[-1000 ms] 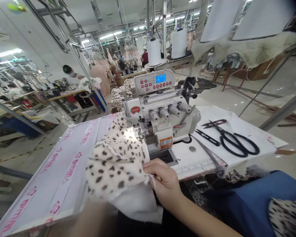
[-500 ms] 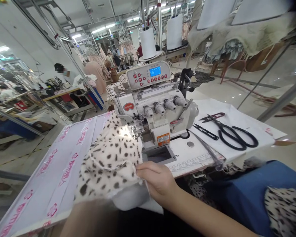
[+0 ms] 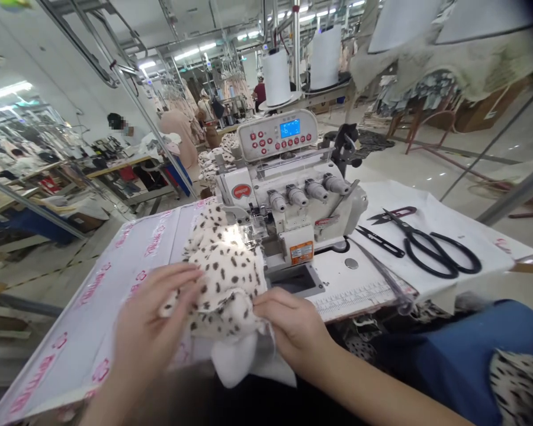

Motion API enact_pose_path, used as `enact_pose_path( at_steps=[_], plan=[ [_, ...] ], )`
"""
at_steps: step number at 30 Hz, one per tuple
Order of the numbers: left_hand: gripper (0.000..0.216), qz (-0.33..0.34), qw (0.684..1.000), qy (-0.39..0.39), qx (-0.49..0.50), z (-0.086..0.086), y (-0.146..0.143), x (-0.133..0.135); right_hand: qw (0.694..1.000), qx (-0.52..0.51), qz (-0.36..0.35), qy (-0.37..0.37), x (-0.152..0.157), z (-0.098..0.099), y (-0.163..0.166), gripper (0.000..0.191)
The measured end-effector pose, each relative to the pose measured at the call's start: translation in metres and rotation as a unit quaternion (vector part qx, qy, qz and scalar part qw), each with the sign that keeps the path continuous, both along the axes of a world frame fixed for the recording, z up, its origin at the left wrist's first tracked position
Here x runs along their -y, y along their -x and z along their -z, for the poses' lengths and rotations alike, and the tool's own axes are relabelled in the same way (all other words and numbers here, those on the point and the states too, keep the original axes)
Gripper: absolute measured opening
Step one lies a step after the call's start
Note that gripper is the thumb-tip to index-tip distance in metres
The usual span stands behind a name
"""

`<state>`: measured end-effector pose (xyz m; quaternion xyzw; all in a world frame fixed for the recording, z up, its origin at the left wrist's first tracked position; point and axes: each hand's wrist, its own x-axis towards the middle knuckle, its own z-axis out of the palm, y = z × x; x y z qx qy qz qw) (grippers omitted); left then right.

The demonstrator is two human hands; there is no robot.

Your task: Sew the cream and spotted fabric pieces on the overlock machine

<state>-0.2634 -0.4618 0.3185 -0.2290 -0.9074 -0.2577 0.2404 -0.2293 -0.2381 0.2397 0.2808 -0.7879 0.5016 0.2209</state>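
Cream fleece-like fabric with dark spots (image 3: 224,278) lies bunched at the front of an overlock sewing machine (image 3: 288,195), its far part by the lit presser foot (image 3: 249,234). My right hand (image 3: 293,325) pinches the fabric's near right edge between thumb and fingers. My left hand (image 3: 155,313), smeared by motion, reaches over the fabric's left side. Its fingers are stretched out, with the thumb apart, touching the spotted surface. A plain whitish piece (image 3: 235,358) hangs below the spotted side at the table's front edge.
Black-handled scissors (image 3: 435,248) and thread snips (image 3: 382,241) lie on white sheeting to the right. White thread cones (image 3: 278,77) stand behind the machine. Blue cloth (image 3: 462,355) and spotted fabric are at lower right. A person (image 3: 124,130) sits at another table, far left.
My left hand has come up into view onto the fabric's left side. The fabric's left part is drawn in and more bunched. My right hand keeps its hold; the view shifts slightly.
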Motion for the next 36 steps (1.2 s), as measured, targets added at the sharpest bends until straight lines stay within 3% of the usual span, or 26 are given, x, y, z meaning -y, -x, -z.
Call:
enact_pose_path(
  at_steps=[2,5,11,20,26,32,36],
  plan=[
    [0.02,0.074,0.996,0.045,0.0,0.006,0.007,-0.041,0.999,0.015,-0.007,0.042,-0.002,-0.004,-0.001,0.03],
    [0.024,0.146,0.985,0.098,-0.003,0.018,0.02,-0.063,0.996,0.013,-0.007,0.084,-0.004,-0.005,-0.002,0.028],
    [0.025,0.152,0.981,0.118,0.0,0.025,0.029,-0.051,0.995,0.017,-0.013,0.1,-0.004,0.0,0.002,0.028],
    [0.028,0.164,0.974,0.136,0.071,0.014,0.048,-0.055,0.995,0.029,-0.001,0.095,-0.007,-0.001,0.02,0.03],
    [0.022,0.153,0.981,0.085,0.084,0.013,0.07,-0.052,0.995,0.032,0.023,0.087,-0.009,-0.004,0.036,0.034],
    [0.02,0.128,0.98,0.1,0.117,0.008,0.097,-0.054,0.995,0.046,0.044,0.072,-0.009,-0.013,0.055,0.033],
    [0.019,0.127,0.98,0.086,0.13,0.002,0.103,-0.051,0.995,0.049,0.043,0.076,-0.01,-0.008,0.051,0.039]
  ],
)
